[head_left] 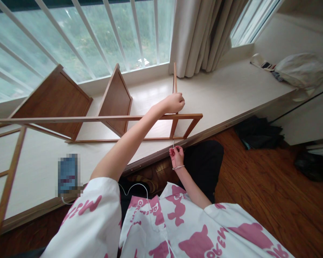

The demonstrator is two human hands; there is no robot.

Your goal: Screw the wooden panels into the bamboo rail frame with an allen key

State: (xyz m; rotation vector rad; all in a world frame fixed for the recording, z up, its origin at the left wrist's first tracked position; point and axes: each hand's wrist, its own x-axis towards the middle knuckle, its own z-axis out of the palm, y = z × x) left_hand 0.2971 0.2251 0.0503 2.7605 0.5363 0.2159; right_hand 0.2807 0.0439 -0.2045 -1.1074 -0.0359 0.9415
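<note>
A brown wooden shelf frame (115, 119) lies on its side on the white window ledge, with a left panel (56, 98) and a middle panel (115, 98) standing up between its rails. My left hand (174, 103) reaches across the frame, its fingers closed around a third, narrow-looking board (175, 77) near the right end. Below the frame's right end, at the ledge edge, my right hand (177, 156) pinches a thin metal rod (173, 143). The rod points up against the lower rail; its exact kind and tip cannot be made out.
Another wooden frame (12, 172) leans at the left. A blurred phone (68, 175) with a white cable lies on the ledge. Beyond are a barred window (97, 36) and a curtain (196, 36). A pale bag (301, 70) sits at the right, and dark items (258, 132) lie on the floor.
</note>
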